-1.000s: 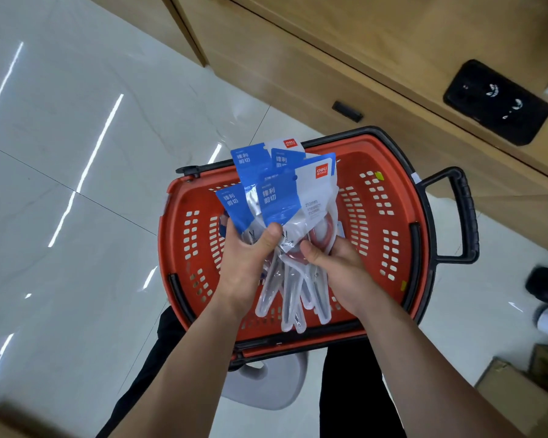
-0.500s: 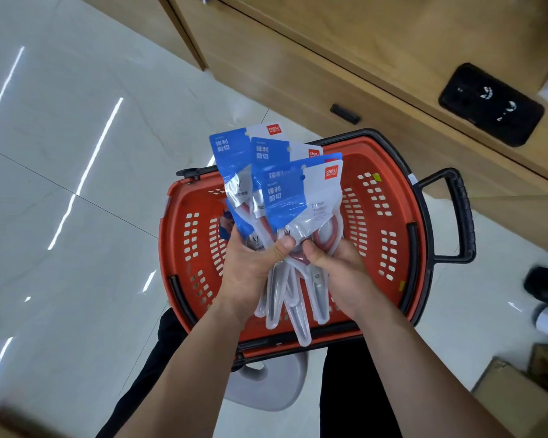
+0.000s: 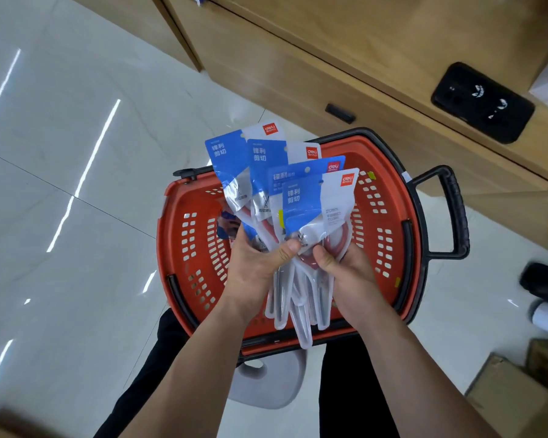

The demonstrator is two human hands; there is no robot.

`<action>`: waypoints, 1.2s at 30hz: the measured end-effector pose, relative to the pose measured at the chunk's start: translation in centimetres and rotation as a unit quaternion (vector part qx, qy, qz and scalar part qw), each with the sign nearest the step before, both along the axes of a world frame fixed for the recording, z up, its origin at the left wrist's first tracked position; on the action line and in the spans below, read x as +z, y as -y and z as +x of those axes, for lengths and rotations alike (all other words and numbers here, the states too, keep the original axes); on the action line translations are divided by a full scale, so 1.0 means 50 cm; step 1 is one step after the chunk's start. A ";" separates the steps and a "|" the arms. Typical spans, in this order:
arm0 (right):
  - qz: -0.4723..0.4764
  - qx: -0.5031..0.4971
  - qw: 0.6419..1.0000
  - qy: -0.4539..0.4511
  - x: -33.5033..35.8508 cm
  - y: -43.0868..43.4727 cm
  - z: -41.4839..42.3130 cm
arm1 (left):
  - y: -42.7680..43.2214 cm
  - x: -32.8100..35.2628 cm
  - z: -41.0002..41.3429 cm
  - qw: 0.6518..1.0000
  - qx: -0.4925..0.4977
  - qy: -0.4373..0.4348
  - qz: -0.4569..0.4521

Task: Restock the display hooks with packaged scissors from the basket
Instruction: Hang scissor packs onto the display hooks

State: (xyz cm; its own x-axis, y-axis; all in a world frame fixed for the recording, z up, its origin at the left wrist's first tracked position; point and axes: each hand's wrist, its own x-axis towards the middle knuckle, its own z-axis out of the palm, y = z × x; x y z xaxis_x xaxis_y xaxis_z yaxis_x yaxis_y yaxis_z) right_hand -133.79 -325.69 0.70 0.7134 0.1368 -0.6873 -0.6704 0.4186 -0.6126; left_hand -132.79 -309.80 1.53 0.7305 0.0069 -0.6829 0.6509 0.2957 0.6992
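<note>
Several packaged scissors (image 3: 301, 197) in blue-and-white packs with red handles fan out above a red plastic basket (image 3: 380, 222). My left hand (image 3: 257, 267) grips the bunch from the left, thumb across the front pack. My right hand (image 3: 345, 273) pinches the front pack at the red handle from the right. The pack tips hang down over the basket's near rim. The basket rests on a grey stool (image 3: 272, 380) between my legs. No display hooks are in view.
A wooden counter (image 3: 345, 58) runs along the far side, with a black device (image 3: 481, 102) on it. The basket's black handle (image 3: 453, 213) sticks out to the right. Cardboard boxes (image 3: 513, 387) and a black shoe (image 3: 544, 282) lie at right. Glossy white floor spreads left.
Both hands have lifted the bunch of scissor packs up out of the basket, and the packs have fanned further up and left.
</note>
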 end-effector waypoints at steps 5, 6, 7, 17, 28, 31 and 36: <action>-0.017 0.003 1.000 -0.010 0.005 0.003 -0.007 | 0.002 0.005 0.004 1.000 0.003 0.003 -0.012; -0.023 0.000 1.000 -0.012 0.006 0.003 -0.007 | 0.004 0.008 0.003 1.000 0.002 0.004 -0.008; -0.025 -0.007 1.000 -0.014 0.006 0.005 -0.008 | 0.005 0.012 0.002 1.000 0.004 0.001 -0.003; -0.038 -0.039 0.998 -0.040 0.026 0.021 -0.015 | -0.004 0.029 0.008 0.999 0.004 -0.017 0.041; -0.115 -0.094 0.989 -0.018 0.184 0.028 0.018 | -0.062 0.195 0.039 0.997 0.021 0.026 0.073; -0.141 -0.085 0.985 0.045 0.287 0.018 0.063 | -0.089 0.303 0.069 0.995 0.028 0.050 0.087; -0.165 -0.075 0.977 0.111 0.513 -0.012 0.136 | -0.118 0.530 0.129 0.988 0.040 0.104 0.105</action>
State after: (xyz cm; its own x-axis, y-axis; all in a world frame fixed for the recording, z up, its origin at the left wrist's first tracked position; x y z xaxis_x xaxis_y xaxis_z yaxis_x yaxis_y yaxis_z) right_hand -126.97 -325.09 26.37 0.8449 -0.1825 -0.5028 -0.4525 0.2575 -0.8538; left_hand -126.32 -303.88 28.01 0.8458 0.1961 -0.4962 0.4679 0.1745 0.8664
